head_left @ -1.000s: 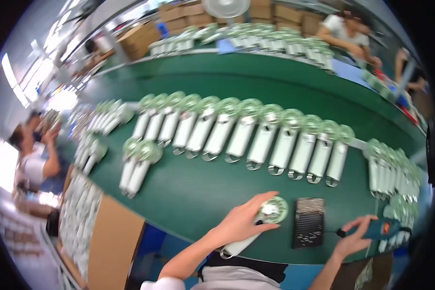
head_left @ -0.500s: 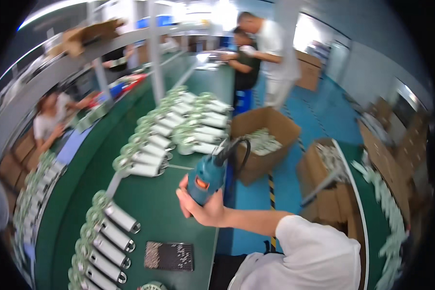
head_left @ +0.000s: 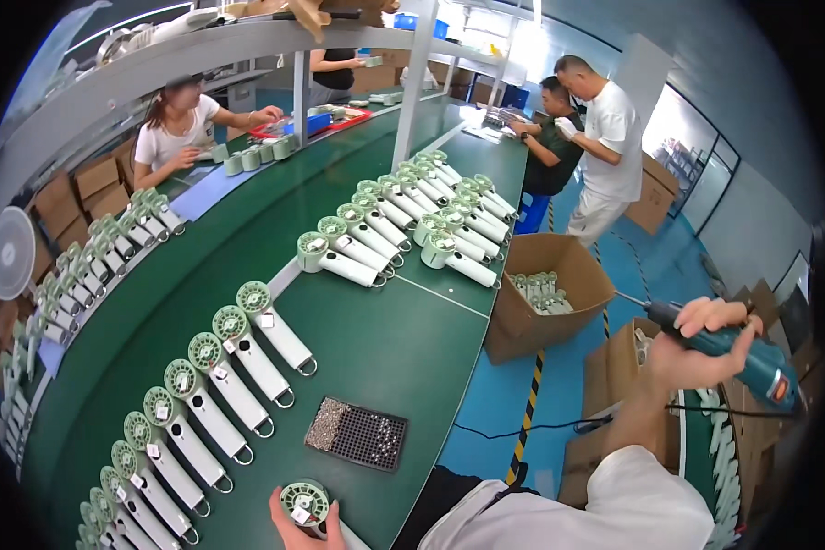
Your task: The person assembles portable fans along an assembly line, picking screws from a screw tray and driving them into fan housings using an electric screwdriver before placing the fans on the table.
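Observation:
At the near edge of the bench, my left hand (head_left: 282, 519) grips a white handheld fan with a round green head (head_left: 304, 500), thumb and fingers on either side of it. Out to the right, past the bench edge, my right hand (head_left: 697, 359) is wrapped round a teal electric screwdriver (head_left: 768, 378). Its black nose and thin bit point left, and a cord hangs below. A black screw tray (head_left: 365, 447) lies just beyond my left hand, with loose screws heaped at its left and others standing in holes. A slanting row of similar fans (head_left: 215, 408) lies left of the tray.
More fans (head_left: 367, 229) lie in rows farther along the green bench (head_left: 376, 339). A cardboard box (head_left: 559, 321) holding fan parts stands right of the bench. A metal post (head_left: 416, 87) rises from the bench. Co-workers sit across it and stand at the far end.
My right hand has carried the screwdriver from over the bench to the right, beyond its edge. The view has shifted, and my left hand with a fan now shows at the bottom.

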`<action>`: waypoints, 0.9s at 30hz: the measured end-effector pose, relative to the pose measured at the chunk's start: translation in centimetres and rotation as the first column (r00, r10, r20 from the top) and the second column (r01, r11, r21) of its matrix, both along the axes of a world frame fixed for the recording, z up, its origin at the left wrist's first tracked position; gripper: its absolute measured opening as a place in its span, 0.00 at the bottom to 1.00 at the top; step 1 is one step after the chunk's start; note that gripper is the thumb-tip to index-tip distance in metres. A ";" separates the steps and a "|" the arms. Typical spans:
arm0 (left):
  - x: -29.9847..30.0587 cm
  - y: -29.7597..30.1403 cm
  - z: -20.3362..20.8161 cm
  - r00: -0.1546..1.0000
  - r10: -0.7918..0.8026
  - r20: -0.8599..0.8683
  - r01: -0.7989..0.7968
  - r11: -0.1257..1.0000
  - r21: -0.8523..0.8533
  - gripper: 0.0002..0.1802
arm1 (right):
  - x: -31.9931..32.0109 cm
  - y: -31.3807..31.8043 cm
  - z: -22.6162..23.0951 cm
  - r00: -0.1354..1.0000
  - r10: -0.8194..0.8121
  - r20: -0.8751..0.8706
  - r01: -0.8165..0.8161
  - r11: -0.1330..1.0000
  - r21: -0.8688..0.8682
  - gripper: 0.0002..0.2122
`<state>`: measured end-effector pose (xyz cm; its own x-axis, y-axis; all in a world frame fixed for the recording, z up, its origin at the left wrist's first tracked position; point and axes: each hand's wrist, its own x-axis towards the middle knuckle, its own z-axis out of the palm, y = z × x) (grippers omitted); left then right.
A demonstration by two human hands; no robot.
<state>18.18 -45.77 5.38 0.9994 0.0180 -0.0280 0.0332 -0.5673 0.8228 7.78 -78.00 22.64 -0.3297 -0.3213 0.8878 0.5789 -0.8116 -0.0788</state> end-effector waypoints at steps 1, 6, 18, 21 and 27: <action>0.0 0.2 0.0 1.000 -0.001 -0.014 0.000 1.000 -0.010 0.37 | 0.6 0.2 -0.2 0.999 0.033 -0.002 -0.033 0.999 -0.027 0.07; -0.2 0.5 0.1 0.999 0.013 -0.053 -0.015 0.999 -0.038 0.38 | 3.2 1.4 -0.9 0.992 0.118 -0.042 -0.122 0.986 -0.113 0.08; -0.3 -0.2 0.7 0.999 -0.023 -0.040 0.022 0.999 -0.048 0.38 | 6.0 1.9 -2.1 0.977 0.172 -0.123 -0.178 0.983 -0.045 0.09; -0.3 -0.3 0.8 0.999 -0.032 -0.026 0.032 0.999 -0.026 0.38 | 6.7 1.7 -2.4 0.957 0.232 -0.174 -0.254 0.961 -0.114 0.09; -0.4 -0.6 1.5 0.999 -0.032 -0.021 0.033 0.999 0.007 0.38 | 6.7 1.9 -2.6 0.940 0.239 -0.245 -0.275 0.953 -0.129 0.09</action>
